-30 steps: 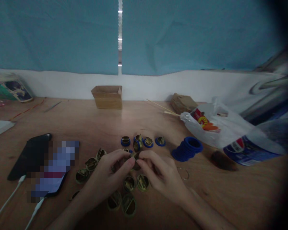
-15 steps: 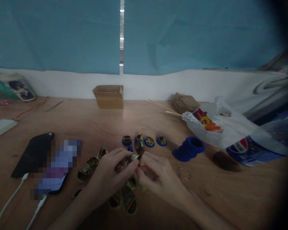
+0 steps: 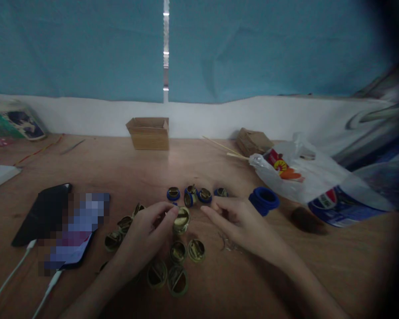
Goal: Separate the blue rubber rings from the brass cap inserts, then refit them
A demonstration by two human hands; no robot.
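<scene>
left hand point(image 3: 153, 228) pinches brass cap point(image 3: 182, 218) by edge. right hand point(image 3: 241, 219) off cap, thumb and finger parted, nothing visible in grip. cap between hands, just beyond loose caps point(image 3: 177, 252). blue rings point(image 3: 263, 200) near right hand.

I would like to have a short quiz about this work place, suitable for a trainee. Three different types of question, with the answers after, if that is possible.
1. True or false: the right hand is apart from the brass-coloured piece that the left hand holds.

2. Where is the open cardboard box?
A) Under the left hand
B) At the far side of the table, by the white wall
C) In the right hand

3. Fill in: the blue rings to the left of the bottle are gathered in a ____.

Key: 1. True. 2. B. 3. Stack.
</scene>
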